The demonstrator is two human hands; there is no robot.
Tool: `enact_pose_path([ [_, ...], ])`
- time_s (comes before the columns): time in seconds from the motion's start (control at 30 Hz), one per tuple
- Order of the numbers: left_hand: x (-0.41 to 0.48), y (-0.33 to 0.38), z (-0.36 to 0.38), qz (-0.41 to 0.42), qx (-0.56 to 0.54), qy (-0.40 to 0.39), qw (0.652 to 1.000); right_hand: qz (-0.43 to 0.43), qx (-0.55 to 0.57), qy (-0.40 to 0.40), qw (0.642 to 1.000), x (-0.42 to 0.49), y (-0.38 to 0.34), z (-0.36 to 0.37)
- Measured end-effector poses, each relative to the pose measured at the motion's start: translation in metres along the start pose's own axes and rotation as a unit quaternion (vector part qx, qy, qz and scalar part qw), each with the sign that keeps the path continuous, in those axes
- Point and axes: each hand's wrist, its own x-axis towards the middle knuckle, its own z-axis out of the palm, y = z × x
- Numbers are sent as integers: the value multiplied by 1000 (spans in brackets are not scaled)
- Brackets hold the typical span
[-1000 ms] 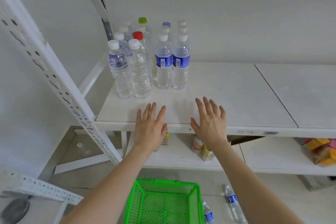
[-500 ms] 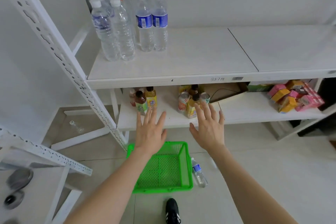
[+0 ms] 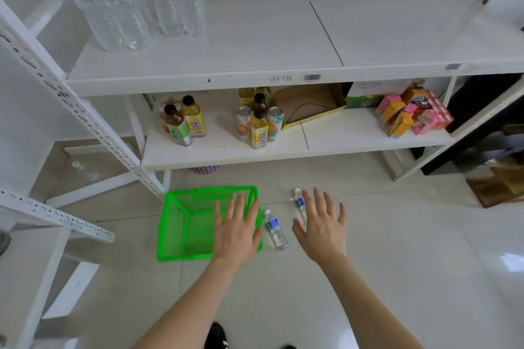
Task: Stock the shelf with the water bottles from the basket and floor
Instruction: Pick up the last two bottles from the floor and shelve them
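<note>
Green basket looked empty, sat under left hand. Both hands spread wide, flat, holding nothing; right hand same, hovering above floor. Two water bottles lay on tiles: one between hands, just right of basket; other by right fingertips. My take: grab each by mid-body, one per hand. Farther up, shelf had bottles standing at left, loads of room right.

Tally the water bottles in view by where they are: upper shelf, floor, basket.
Upper shelf, standing: 4 visible, tops cropped; any behind them cannot be told
Floor, lying beside the green basket: 2, the nearer bottle and the farther bottle
In the basket: 0
Total: 6
</note>
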Motion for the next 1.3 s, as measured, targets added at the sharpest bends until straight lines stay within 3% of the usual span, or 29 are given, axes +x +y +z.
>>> enact_pose_path([
  [0.27, -4, 92, 41, -26, -34, -66, 997, -11, -19, -52, 998, -17, 90, 29],
  [0.63, 79, 117, 100, -53, -46, -100, 993, -31, -5, -93, 995, 65, 140, 87],
  [1.03, 188, 148, 221, -123, -53, -96, 986, -86, -17, -139, 986, 170, 214, 213],
  [1.3, 212, 163, 352, -206, -57, -107, 971, -115, -4, -182, 977, 214, 250, 341],
])
